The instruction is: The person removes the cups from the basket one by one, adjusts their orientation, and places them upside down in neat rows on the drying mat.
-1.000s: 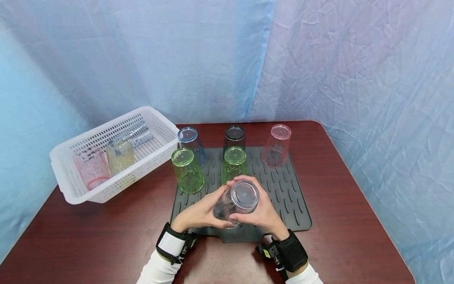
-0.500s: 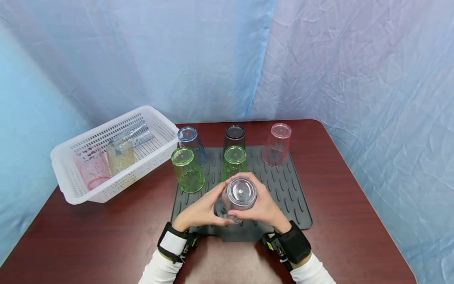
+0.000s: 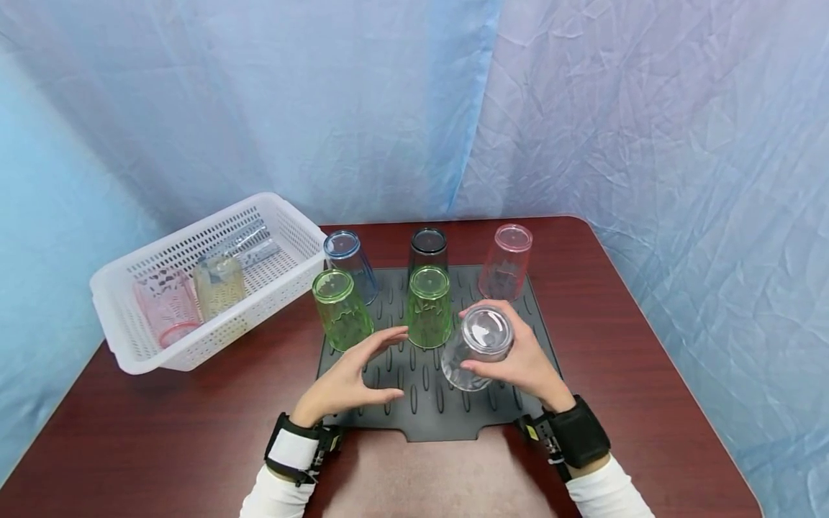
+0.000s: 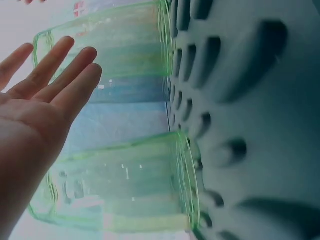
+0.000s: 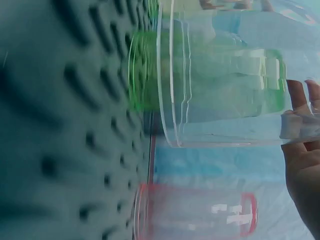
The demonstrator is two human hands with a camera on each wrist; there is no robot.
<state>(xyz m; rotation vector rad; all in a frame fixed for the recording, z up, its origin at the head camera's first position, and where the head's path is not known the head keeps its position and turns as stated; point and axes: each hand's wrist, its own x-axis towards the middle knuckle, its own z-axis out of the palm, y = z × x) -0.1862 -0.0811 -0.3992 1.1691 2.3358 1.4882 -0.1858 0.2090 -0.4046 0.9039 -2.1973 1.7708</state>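
My right hand [image 3: 518, 360] grips a clear cup [image 3: 478, 347], upside down, just above the right part of the dark grey ribbed mat [image 3: 518, 338]. The right wrist view shows the clear cup [image 5: 225, 95] a little off the mat [image 5: 60, 125], my fingertips [image 5: 300, 115] at its base. My left hand [image 3: 352, 374] hovers open over the mat's front left, holding nothing. Its straight fingers [image 4: 60, 70] show in the left wrist view beside two green cups [image 4: 120, 185].
Inverted cups stand on the mat: two green [image 3: 341, 309] [image 3: 429, 306], a blue [image 3: 350, 265], a dark [image 3: 428, 250] and a pink [image 3: 505, 262]. A white perforated basket [image 3: 129, 345] at the left holds more cups. The table's right edge [image 3: 680, 374] runs close by.
My left hand has let go of the clear cup and drawn left, open. My right hand has carried the cup to the right across the mat.
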